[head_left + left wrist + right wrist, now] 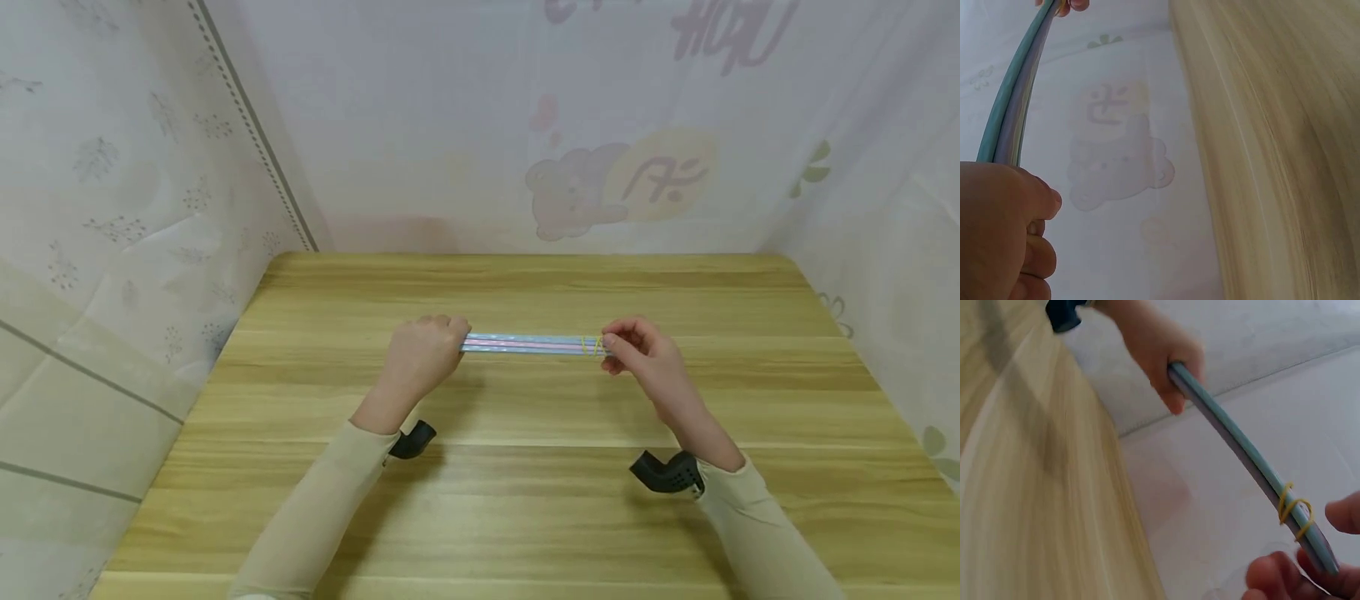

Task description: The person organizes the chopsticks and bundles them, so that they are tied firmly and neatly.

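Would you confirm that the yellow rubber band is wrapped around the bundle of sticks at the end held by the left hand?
Not quite: the yellow rubber band wraps the bundle of sticks at the end held by the right hand, as the right wrist view shows; the left hand holds the bare end.

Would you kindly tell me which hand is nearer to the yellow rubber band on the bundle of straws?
Right. The right hand holds the bundle of straws just beside the yellow rubber band; the left hand grips the opposite end.

bench (pixel 525 500): pale wood grain, smooth, faint sheen | sticks (pixel 525 343): smooth pastel plastic | band (pixel 592 346): yellow rubber | backdrop (pixel 450 125): matt printed cloth
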A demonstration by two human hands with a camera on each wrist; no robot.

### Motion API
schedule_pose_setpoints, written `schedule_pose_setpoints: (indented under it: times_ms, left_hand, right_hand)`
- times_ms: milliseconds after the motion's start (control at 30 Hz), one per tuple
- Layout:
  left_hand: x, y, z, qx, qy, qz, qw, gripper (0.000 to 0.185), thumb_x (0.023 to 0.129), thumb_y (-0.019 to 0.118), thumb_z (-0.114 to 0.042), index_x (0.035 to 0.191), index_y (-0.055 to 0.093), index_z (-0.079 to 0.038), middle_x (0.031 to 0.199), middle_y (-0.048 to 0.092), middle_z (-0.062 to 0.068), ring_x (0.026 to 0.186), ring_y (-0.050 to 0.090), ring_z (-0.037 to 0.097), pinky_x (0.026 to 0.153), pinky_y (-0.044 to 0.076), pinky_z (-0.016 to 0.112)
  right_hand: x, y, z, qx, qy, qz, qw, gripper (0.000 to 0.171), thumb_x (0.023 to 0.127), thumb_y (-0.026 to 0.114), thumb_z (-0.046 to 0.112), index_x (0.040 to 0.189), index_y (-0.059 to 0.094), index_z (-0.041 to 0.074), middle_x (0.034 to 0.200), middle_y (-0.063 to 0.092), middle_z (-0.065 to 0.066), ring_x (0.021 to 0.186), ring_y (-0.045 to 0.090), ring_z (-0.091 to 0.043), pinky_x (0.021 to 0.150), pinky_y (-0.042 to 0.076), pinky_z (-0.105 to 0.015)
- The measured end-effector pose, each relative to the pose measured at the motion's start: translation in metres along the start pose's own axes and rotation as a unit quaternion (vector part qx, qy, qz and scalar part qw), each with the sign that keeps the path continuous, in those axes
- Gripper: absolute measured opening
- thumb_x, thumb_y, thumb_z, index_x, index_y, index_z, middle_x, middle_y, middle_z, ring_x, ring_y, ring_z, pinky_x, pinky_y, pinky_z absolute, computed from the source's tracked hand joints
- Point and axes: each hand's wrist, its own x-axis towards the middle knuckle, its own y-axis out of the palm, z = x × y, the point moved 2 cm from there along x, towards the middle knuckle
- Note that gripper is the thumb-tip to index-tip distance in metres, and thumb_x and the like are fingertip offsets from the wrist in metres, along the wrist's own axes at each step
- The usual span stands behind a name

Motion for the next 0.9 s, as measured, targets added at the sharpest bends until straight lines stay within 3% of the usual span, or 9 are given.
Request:
schedule_pose_setpoints:
  times_ms: [100,200,300,467,700,900]
  left_hand:
    - [0.001,-0.001,0.001,-0.002,0.001,-0.006,1.0,0.039,0.086,0.062,-0.002,0.056,0.041,-0.013,0.049,0.021,-0.006,0.047,0.015,0.008,0.042,0.012,0.021]
    - [0.001,-0.002,0.002,-0.002,0.004,-0.011,0.9999,0.041,0.085,0.062,-0.001,0.055,0.038,-0.014,0.05,0.019,-0.006,0.048,0.013,0.008,0.043,0.011,0.021]
    - [0.001,-0.003,0.003,0.0,0.005,-0.01,0.9999,0.041,0.086,0.065,-0.005,0.055,0.04,-0.013,0.048,0.02,-0.006,0.047,0.014,0.007,0.043,0.011,0.021]
    - [0.0,-0.004,0.005,-0.003,0.0,-0.001,1.0,0.041,0.088,0.067,-0.011,0.056,0.042,-0.012,0.047,0.024,-0.005,0.045,0.016,0.008,0.042,0.013,0.021]
    - [0.001,-0.003,0.003,-0.006,0.005,-0.004,1.0,0.037,0.082,0.065,-0.002,0.056,0.042,-0.013,0.049,0.022,-0.006,0.046,0.017,0.007,0.042,0.013,0.02]
    - [0.002,-0.001,0.001,-0.01,0.002,-0.002,0.9999,0.04,0.087,0.066,-0.009,0.056,0.042,-0.012,0.049,0.022,-0.006,0.046,0.018,0.007,0.042,0.013,0.02]
  right_hand:
    - [-0.002,-0.005,0.006,-0.13,-0.025,0.0,0.991,0.032,0.097,0.055,0.025,0.115,0.056,-0.001,0.098,0.062,-0.007,0.08,0.062,-0.01,0.071,0.052,-0.021]
    - [-0.005,-0.008,0.011,-0.235,-0.055,0.005,0.971,0.028,0.097,0.056,0.025,0.115,0.061,0.004,0.103,0.065,-0.009,0.086,0.06,-0.009,0.074,0.051,-0.021]
    - [-0.007,-0.01,0.017,-0.302,-0.095,0.014,0.949,0.025,0.094,0.061,0.019,0.115,0.064,0.005,0.103,0.066,-0.009,0.089,0.06,-0.015,0.075,0.051,-0.026]
    - [-0.006,-0.009,0.022,-0.337,-0.133,0.034,0.931,0.026,0.091,0.064,0.013,0.116,0.065,0.005,0.103,0.067,-0.01,0.086,0.064,-0.023,0.07,0.051,-0.031]
    - [-0.005,-0.004,0.021,-0.341,-0.149,0.035,0.928,0.028,0.087,0.069,0.011,0.114,0.066,0.004,0.102,0.068,-0.009,0.082,0.058,-0.018,0.064,0.045,-0.026]
    - [-0.002,0.003,0.019,-0.346,-0.162,0.047,0.923,0.034,0.085,0.071,0.013,0.117,0.066,0.007,0.11,0.067,-0.01,0.087,0.059,-0.018,0.065,0.043,-0.028]
